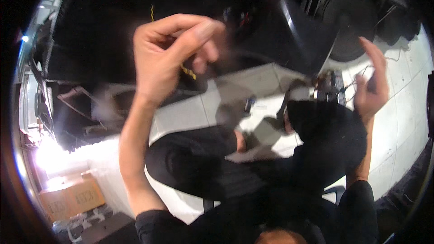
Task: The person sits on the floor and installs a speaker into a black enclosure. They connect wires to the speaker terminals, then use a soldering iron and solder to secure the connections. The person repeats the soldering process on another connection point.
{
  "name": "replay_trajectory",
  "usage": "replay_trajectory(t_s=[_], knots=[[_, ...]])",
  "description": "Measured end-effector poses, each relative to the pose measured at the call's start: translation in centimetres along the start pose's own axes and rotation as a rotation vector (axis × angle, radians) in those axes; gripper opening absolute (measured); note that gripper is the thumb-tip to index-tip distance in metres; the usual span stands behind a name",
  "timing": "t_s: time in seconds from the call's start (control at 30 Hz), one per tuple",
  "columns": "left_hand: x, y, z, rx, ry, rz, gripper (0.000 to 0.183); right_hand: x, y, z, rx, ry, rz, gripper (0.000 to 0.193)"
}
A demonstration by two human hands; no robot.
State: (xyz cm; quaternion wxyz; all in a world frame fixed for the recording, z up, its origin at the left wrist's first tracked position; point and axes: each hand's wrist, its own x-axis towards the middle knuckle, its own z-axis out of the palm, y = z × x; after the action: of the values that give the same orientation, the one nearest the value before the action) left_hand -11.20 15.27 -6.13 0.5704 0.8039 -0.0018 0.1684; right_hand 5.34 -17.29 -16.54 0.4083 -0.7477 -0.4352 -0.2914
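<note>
My left hand (pixel 169 49) is raised over the dark surface, thumb and index finger pressed together in a pinch, the fingertips smeared by motion. A yellow-and-black twisted cord (pixel 189 72) comes out below its curled fingers. Another stretch of the same pattern shows above the knuckles, and the hand hides what lies between. Off to the right, my right hand (pixel 373 83) is held up with thumb and fingers apart. Nothing shows between them. Close to its thumb, a small device with wires (pixel 330 86) sits beyond my knee.
A large black piece of equipment (pixel 99 31) fills the far side, with a shiny dark tube (pixel 285 13) and a round black part (pixel 350 20) to its right. A small dark object (pixel 248 105) lies on the pale tiled floor (pixel 398 122). A cardboard box (pixel 72 196) stands at lower left.
</note>
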Motion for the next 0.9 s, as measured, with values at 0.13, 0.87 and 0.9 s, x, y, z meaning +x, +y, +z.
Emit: replay_trajectory(t_s=[0.13, 0.87, 0.9], knots=[[-5.7, -5.9, -3.5, -0.074, -0.387, -0.364, 0.020, -7.3, 1.3, -0.2, 0.055, 0.137, 0.616, 0.031], [-16.6, -32.9, 8.4, -0.142, -0.298, -0.749, 0.031, -23.0, 4.0, -6.9, -0.267, -0.419, 1.061, 0.026], [-16.8, -31.6, 7.5, -0.249, -0.206, -0.834, 0.032, -24.3, 5.1, -7.7, -0.272, -0.386, 1.067, 0.025]])
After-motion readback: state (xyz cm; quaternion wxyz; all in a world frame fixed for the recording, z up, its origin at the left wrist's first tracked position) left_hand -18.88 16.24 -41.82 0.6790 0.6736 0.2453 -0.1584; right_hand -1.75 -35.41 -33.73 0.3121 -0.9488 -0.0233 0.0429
